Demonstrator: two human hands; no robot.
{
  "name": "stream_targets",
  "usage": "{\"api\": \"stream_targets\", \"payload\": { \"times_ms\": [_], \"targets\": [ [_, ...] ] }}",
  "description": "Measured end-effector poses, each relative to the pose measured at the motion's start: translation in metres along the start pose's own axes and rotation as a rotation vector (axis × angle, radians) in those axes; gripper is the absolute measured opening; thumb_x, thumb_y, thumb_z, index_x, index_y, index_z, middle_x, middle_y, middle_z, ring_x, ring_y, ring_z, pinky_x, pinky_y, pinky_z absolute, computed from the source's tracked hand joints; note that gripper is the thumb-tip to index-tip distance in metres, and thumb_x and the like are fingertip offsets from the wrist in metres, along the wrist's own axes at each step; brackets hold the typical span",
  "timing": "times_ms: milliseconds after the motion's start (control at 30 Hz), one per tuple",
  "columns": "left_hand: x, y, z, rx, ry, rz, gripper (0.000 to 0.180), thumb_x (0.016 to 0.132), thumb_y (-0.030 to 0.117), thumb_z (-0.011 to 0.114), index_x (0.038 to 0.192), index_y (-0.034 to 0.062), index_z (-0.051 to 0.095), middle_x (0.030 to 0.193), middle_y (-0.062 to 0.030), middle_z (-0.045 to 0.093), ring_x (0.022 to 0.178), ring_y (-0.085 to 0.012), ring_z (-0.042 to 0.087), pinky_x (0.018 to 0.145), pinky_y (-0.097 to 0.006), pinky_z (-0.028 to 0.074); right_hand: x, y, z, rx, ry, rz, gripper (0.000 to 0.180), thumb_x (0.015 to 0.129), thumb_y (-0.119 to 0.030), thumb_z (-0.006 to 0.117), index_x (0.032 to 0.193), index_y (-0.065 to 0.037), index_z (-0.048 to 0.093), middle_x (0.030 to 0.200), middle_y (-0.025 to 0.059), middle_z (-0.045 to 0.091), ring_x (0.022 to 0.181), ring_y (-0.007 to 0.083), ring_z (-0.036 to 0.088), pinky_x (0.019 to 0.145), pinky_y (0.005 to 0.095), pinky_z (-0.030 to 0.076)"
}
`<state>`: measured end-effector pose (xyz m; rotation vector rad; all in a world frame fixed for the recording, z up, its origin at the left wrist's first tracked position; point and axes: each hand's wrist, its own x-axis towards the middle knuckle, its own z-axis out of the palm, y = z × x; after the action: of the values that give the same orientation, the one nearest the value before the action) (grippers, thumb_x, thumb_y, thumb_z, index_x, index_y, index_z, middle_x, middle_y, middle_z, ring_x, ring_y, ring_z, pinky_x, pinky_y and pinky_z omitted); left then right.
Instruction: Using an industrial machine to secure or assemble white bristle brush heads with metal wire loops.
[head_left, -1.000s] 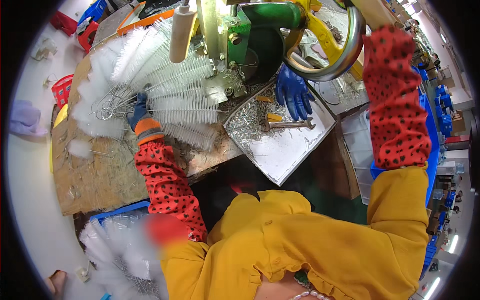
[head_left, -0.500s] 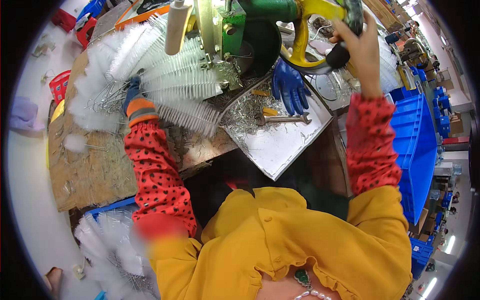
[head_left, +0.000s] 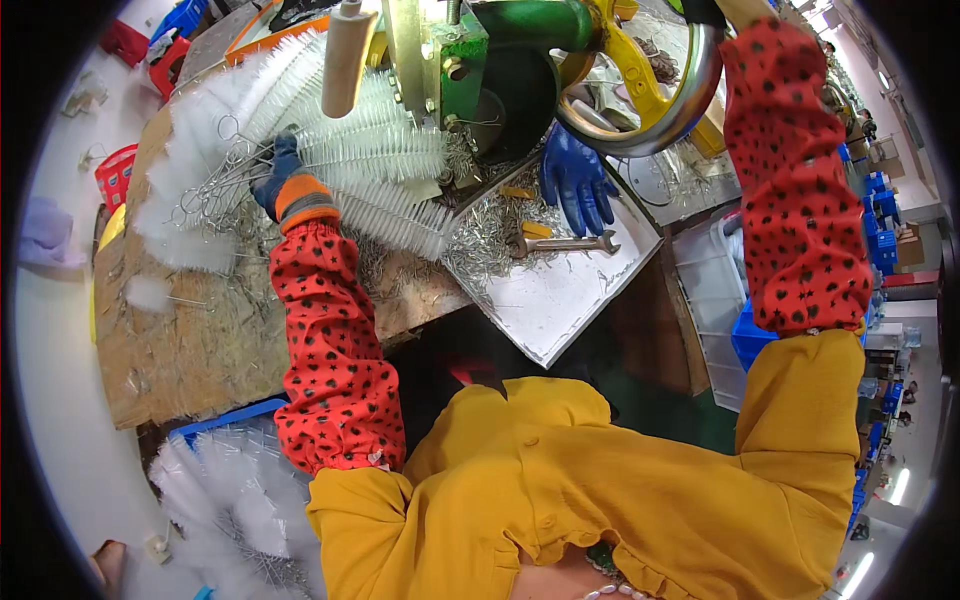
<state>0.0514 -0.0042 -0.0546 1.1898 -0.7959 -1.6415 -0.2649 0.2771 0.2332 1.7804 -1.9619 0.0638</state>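
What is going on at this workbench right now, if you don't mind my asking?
A person in a yellow top and red dotted sleeve covers is at a green machine. The left hand, in a blue and orange glove, rests among white bottle brushes piled on the bench. The right arm reaches up to the machine's large metal handwheel; the right hand is cut off at the picture's edge. A spare blue glove and a spanner lie in a metal tray.
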Motion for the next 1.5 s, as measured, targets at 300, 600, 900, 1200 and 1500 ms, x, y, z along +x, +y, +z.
{"api": "stream_targets", "payload": {
  "times_ms": [300, 600, 900, 1200, 1500],
  "targets": [
    [-0.012, 0.004, 0.055, 0.01, 0.017, 0.109, 0.059, 0.056, 0.03, 0.076, 0.096, -0.0052, 0.052, 0.092, -0.014, 0.058, 0.072, -0.0241, 0.056, 0.069, -0.032, 0.044, -0.147, -0.135, 0.094, 0.77, 1.016, 0.896, 0.043, 0.073, -0.015, 0.062, 0.101, 0.003, 0.034, 0.068, 0.0079, 0.055, 0.057, 0.013, 0.055, 0.056, 0.0249, 0.044],
    [-0.012, 0.03, 0.049, 0.088, 0.204, 0.209, 0.059, 0.056, 0.031, 0.076, 0.095, -0.0052, 0.052, 0.091, -0.0153, 0.058, 0.073, -0.0254, 0.057, 0.07, -0.033, 0.044, -0.107, -0.104, 0.003, 0.574, 0.527, 0.833, 0.025, 0.073, -0.012, 0.058, 0.087, 0.004, 0.044, 0.062, 0.0068, 0.055, 0.051, 0.0125, 0.055, 0.047, 0.0237, 0.043],
    [-0.024, 0.038, 0.071, 0.178, 0.31, 0.214, 0.058, 0.055, 0.031, 0.076, 0.094, -0.0051, 0.052, 0.091, -0.0165, 0.058, 0.073, -0.0268, 0.057, 0.07, -0.033, 0.044, -0.049, -0.037, -0.046, 0.193, 0.268, 0.689, 0.021, 0.068, -0.016, 0.053, 0.069, 0.004, 0.05, 0.056, 0.0161, 0.052, 0.051, 0.0246, 0.053, 0.048, 0.0354, 0.04],
    [-0.024, 0.046, 0.057, 0.206, 0.434, 0.296, 0.058, 0.056, 0.033, 0.076, 0.093, -0.0039, 0.052, 0.09, -0.018, 0.059, 0.077, -0.0293, 0.058, 0.07, -0.034, 0.045, -0.093, -0.097, 0.007, 0.622, 0.502, 0.851, 0.029, 0.073, -0.015, 0.059, 0.09, 0.001, 0.043, 0.064, 0.0068, 0.054, 0.051, 0.0115, 0.051, 0.053, 0.0242, 0.043],
    [-0.071, 0.033, 0.037, -0.093, -0.56, 0.241, 0.053, 0.065, 0.015, 0.07, 0.108, 0.0065, 0.041, 0.1, -0.0084, 0.048, 0.074, -0.0191, 0.051, 0.066, -0.03, 0.045, -0.149, -0.134, 0.09, 0.721, 0.906, 0.89, 0.043, 0.075, -0.012, 0.058, 0.105, 0.003, 0.031, 0.077, 0.0113, 0.053, 0.063, 0.018, 0.057, 0.059, 0.027, 0.045]
  ]
}}
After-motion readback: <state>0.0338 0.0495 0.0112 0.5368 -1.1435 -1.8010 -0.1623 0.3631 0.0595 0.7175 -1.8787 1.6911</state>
